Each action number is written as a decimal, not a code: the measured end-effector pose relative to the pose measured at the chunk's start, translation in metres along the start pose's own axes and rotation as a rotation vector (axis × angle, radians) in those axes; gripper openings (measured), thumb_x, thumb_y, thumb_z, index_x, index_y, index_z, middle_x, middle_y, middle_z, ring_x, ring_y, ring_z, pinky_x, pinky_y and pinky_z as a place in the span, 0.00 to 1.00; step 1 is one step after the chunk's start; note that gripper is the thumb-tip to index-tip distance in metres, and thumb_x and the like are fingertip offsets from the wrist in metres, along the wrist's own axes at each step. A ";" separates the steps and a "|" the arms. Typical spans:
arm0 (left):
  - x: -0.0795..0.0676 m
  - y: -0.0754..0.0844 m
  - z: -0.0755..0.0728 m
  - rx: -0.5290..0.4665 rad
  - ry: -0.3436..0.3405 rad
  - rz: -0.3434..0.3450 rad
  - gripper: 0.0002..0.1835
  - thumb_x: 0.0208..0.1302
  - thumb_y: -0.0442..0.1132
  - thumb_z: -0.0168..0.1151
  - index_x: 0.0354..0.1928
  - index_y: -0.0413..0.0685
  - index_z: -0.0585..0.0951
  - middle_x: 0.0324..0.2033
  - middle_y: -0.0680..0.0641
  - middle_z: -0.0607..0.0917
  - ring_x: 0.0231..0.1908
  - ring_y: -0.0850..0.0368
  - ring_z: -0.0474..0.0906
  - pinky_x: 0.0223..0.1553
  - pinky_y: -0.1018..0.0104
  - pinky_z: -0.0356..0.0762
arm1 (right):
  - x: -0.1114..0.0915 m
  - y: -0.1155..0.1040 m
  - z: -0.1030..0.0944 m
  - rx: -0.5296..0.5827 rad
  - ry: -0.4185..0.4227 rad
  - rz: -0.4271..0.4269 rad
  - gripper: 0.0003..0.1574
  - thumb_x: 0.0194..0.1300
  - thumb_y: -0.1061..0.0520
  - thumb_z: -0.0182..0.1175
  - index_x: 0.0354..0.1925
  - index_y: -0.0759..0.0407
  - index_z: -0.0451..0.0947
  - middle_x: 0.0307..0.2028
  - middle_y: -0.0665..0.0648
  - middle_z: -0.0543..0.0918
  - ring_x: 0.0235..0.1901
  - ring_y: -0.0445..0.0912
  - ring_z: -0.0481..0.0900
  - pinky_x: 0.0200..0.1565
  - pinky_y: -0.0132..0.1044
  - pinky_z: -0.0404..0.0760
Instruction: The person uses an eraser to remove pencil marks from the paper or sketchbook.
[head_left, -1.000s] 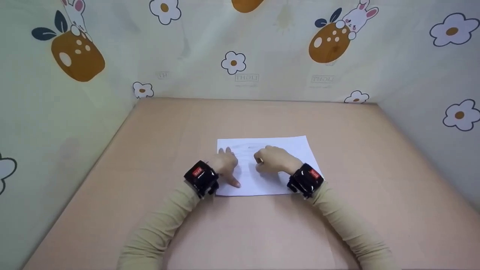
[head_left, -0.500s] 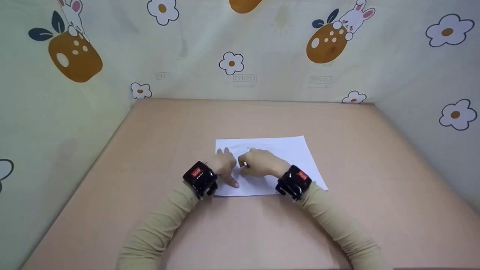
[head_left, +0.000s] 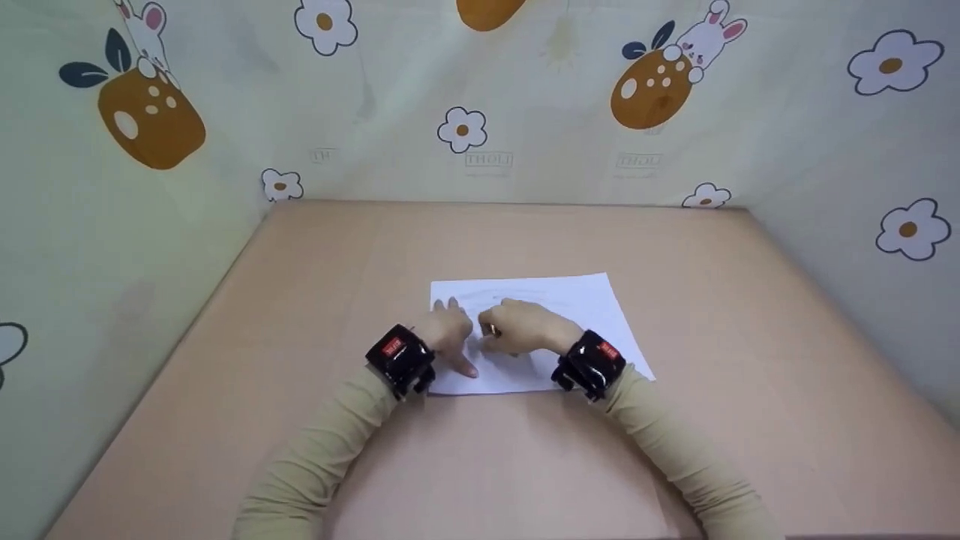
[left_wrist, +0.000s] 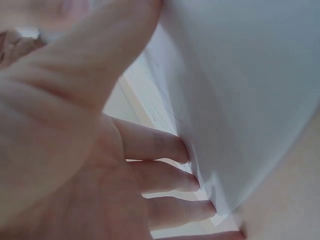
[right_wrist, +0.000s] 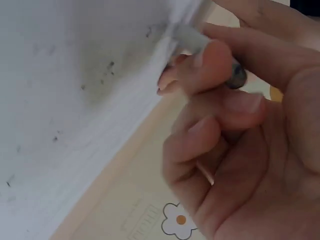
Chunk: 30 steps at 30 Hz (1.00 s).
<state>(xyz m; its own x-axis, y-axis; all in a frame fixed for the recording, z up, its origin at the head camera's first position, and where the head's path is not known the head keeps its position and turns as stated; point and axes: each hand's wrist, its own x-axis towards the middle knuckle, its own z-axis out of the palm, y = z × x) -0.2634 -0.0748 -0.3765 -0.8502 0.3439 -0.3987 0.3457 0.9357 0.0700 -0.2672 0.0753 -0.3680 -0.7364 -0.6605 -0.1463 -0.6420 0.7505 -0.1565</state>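
Note:
A white sheet of paper (head_left: 589,315) with faint grey lines lies on the table. On its left part rests my left hand (head_left: 448,330), fingers spread and thumb apart, pressing the sheet. My right hand (head_left: 529,328) is just to the right of it, over the middle of the paper. In the right wrist view, its thumb and fingers pinch a small whitish eraser (right_wrist: 192,39) with a dark, smudged end, the other end right at the paper. Dark crumbs (right_wrist: 110,68) lie scattered on the sheet there. The left wrist view shows the fingertips (left_wrist: 186,150) on the paper.
The brown tabletop (head_left: 360,247) stretches around the sheet on all sides. A patterned cloth (head_left: 390,97) with flowers and rabbits walls off the back and both sides. Black camera units (head_left: 401,360) sit on both wrists.
My right hand has moved left across the paper with the eraser, closer to the left hand, shifting only slightly in the last half second. The left hand stays in place.

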 end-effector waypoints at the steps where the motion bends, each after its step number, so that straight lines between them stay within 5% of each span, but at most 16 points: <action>1: -0.001 -0.001 0.000 -0.019 0.003 -0.001 0.59 0.46 0.60 0.72 0.68 0.26 0.56 0.70 0.25 0.49 0.70 0.27 0.46 0.71 0.40 0.53 | 0.002 0.000 0.002 0.023 0.027 -0.036 0.08 0.60 0.54 0.62 0.33 0.59 0.79 0.27 0.56 0.84 0.30 0.50 0.80 0.31 0.40 0.78; 4: -0.002 -0.002 0.000 -0.044 0.011 -0.005 0.59 0.46 0.59 0.73 0.68 0.26 0.55 0.70 0.26 0.48 0.71 0.28 0.46 0.72 0.41 0.51 | 0.006 0.000 0.006 0.013 0.077 -0.069 0.07 0.60 0.56 0.62 0.32 0.60 0.78 0.29 0.57 0.84 0.33 0.51 0.79 0.33 0.43 0.79; 11: -0.001 -0.001 -0.002 0.041 -0.007 -0.010 0.62 0.47 0.64 0.69 0.69 0.24 0.51 0.70 0.26 0.49 0.71 0.28 0.47 0.72 0.43 0.53 | 0.000 0.001 -0.006 -0.129 -0.040 0.143 0.02 0.49 0.61 0.63 0.24 0.59 0.78 0.28 0.58 0.83 0.26 0.48 0.73 0.26 0.44 0.76; 19: -0.004 -0.003 0.000 -0.057 0.000 0.007 0.57 0.46 0.59 0.72 0.68 0.28 0.57 0.70 0.24 0.47 0.70 0.26 0.44 0.73 0.41 0.46 | 0.011 -0.003 0.000 0.051 -0.013 0.033 0.09 0.61 0.54 0.61 0.35 0.59 0.80 0.32 0.57 0.84 0.35 0.50 0.77 0.35 0.41 0.78; 27: -0.001 -0.001 -0.002 0.023 -0.031 -0.017 0.62 0.48 0.64 0.68 0.70 0.26 0.50 0.71 0.27 0.46 0.71 0.29 0.44 0.74 0.44 0.46 | -0.003 0.004 -0.012 -0.133 -0.112 0.228 0.02 0.50 0.60 0.64 0.27 0.58 0.80 0.26 0.55 0.83 0.25 0.47 0.75 0.24 0.39 0.73; 30: -0.001 -0.002 0.000 0.044 -0.027 -0.011 0.61 0.48 0.64 0.68 0.69 0.26 0.52 0.71 0.26 0.48 0.71 0.28 0.46 0.73 0.42 0.50 | -0.002 0.001 -0.010 -0.117 -0.087 0.201 0.03 0.52 0.59 0.63 0.28 0.58 0.81 0.25 0.55 0.83 0.25 0.47 0.76 0.25 0.38 0.73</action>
<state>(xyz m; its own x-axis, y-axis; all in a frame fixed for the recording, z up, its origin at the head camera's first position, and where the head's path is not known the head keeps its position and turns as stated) -0.2631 -0.0766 -0.3757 -0.8432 0.3311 -0.4236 0.3543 0.9348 0.0254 -0.2681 0.0778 -0.3583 -0.8339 -0.4932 -0.2479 -0.5085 0.8611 -0.0026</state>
